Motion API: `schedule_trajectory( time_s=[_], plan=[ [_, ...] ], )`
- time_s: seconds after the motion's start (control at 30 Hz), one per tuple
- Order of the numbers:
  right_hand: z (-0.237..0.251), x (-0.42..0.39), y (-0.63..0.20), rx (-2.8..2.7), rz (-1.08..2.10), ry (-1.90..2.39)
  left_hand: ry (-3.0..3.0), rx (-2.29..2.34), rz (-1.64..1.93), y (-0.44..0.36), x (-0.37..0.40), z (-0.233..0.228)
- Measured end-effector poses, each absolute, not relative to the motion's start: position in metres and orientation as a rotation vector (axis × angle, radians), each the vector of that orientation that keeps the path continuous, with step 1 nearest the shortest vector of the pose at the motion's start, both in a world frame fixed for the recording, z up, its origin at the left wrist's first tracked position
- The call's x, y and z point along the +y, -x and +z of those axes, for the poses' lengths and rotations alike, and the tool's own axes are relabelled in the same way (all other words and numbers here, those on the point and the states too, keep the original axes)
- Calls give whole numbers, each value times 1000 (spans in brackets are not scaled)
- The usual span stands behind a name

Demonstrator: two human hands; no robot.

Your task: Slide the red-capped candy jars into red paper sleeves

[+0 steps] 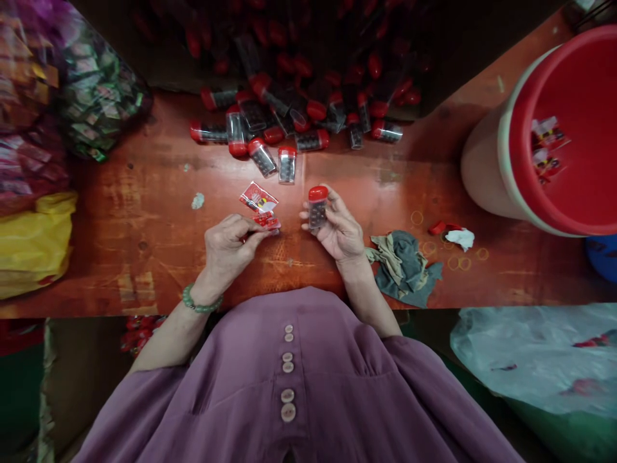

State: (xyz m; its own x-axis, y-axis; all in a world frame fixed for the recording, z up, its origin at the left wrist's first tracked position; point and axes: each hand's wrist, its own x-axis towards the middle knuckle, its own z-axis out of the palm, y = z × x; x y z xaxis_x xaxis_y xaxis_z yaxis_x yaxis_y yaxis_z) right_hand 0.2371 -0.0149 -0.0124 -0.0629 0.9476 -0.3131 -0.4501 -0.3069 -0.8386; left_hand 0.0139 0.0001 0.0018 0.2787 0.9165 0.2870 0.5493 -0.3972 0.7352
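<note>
My right hand (341,226) holds a small clear container with a red cap (317,209), upright, with dark round pieces inside. Thumb and fingers of my left hand (234,243) pinch a red printed packet (266,220) at its edge. Just beyond it lies another red and white packet (258,197), partly overlapping it. Several more red-capped containers (287,165) of the same kind lie in a heap farther back on the red-brown table (159,238).
A large box (448,64) full of red-capped containers opens toward me at the back. On the right stand a red-rimmed bucket (515,154) with packets inside, a grey rag (407,267) and rubber bands (453,263). Bags of small packets (99,90) and a yellow bag (36,247) fill the left.
</note>
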Motion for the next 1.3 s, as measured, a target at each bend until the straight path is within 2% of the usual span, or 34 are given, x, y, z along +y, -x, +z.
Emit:
schedule_trajectory(
  time_s=[0.23,0.37,0.53,0.8,0.93,1.3],
  plan=[
    [-8,-22,-243,-620,1731,1065,-2276,1292,982,-23,1,1],
    [-2,-29,-248,-690,1897,1002,-2387,1241,915,-23,-1,2],
    [3,-35,-251,-798,2095,869,-2437,1071,925,-20,-6,5],
    [-3,-31,-250,-824,2235,884,-2490,943,802,-19,-11,6],
    [-10,-25,-250,-825,2268,965,-2566,898,745,-18,-12,6],
    [-4,-25,-238,-863,2186,1092,-2590,670,916,-20,-11,-17]
  ],
)
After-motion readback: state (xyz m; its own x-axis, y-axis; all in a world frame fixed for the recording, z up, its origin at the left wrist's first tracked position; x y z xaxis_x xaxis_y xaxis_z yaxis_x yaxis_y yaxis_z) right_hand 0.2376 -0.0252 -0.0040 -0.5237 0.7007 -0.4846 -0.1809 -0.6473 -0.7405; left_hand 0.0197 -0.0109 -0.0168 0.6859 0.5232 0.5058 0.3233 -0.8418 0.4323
